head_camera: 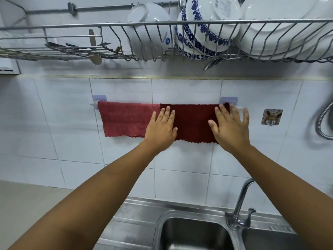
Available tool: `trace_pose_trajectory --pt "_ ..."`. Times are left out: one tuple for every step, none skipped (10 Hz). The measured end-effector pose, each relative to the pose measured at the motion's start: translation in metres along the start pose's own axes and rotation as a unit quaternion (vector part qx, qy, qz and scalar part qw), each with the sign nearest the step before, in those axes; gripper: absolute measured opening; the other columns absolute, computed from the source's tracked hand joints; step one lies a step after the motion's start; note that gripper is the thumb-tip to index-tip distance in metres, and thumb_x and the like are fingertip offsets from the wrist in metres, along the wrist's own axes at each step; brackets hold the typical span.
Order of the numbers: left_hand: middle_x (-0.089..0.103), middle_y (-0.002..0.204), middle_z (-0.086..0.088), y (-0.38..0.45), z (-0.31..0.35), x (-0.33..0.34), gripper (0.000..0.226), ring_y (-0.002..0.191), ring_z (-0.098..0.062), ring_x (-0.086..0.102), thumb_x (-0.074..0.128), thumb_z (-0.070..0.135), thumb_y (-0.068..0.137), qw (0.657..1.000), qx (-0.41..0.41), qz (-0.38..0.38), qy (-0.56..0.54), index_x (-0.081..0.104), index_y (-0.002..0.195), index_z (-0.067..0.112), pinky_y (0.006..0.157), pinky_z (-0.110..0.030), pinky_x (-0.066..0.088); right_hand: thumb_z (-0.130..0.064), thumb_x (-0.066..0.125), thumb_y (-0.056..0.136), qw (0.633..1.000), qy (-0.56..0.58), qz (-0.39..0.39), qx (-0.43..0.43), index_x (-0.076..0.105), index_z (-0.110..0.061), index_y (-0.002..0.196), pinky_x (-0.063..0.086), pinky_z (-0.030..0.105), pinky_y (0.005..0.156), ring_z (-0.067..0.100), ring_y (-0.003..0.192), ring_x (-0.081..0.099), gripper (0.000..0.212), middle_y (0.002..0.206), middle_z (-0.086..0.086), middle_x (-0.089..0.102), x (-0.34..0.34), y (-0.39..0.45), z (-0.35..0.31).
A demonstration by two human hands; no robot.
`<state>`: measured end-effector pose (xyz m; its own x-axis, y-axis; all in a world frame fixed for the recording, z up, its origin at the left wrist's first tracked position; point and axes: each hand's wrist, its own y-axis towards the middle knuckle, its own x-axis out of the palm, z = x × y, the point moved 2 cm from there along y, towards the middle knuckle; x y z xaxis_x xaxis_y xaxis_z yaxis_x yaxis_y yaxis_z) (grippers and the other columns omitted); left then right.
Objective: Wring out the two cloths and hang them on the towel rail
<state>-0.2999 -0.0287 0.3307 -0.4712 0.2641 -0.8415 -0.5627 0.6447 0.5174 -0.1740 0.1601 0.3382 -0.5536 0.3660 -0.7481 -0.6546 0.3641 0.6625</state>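
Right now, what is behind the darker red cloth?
Behind the darker red cloth only white wall tile shows around its edges. The towel rail it hangs over is covered there; only the rail's left end and the mounts show.

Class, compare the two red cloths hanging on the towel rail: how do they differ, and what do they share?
The left cloth is lighter red; the right cloth is darker. Both hands lie on the right cloth, with the left hand at the overlap. Both cloths hang flat, with zigzag hems.
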Motion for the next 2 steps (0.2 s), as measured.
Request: trace_pose_trajectory --pt "-0.001 0.163 -0.009 -0.033 0.004 0.011 0.062 0.150 -0.022 -0.001 0.024 0.039 0.103 0.999 -0.013 -0.040 -0.023 0.004 0.154 0.012 0.121 -0.044 0.001 -0.046 0.026 0.101 0.998 0.044 -0.045 -0.018 0.027 -0.018 0.153 0.005 0.048 0.119 0.025 0.150 0.013 0.059 0.162 0.000 0.021 0.004 -0.028 -0.019" --pt "-0.002 0.163 -0.010 -0.060 -0.003 0.020 0.061 0.150 -0.025 -0.001 0.022 0.038 0.103 0.994 -0.049 -0.097 -0.022 0.004 0.154 0.010 0.121 -0.044 0.001 -0.042 0.028 0.101 0.989 0.061 -0.124 -0.061 0.024 -0.018 0.154 0.006 0.047 0.121 0.025 0.150 0.011 0.058 0.163 -0.001 0.018 0.012 -0.051 -0.043"
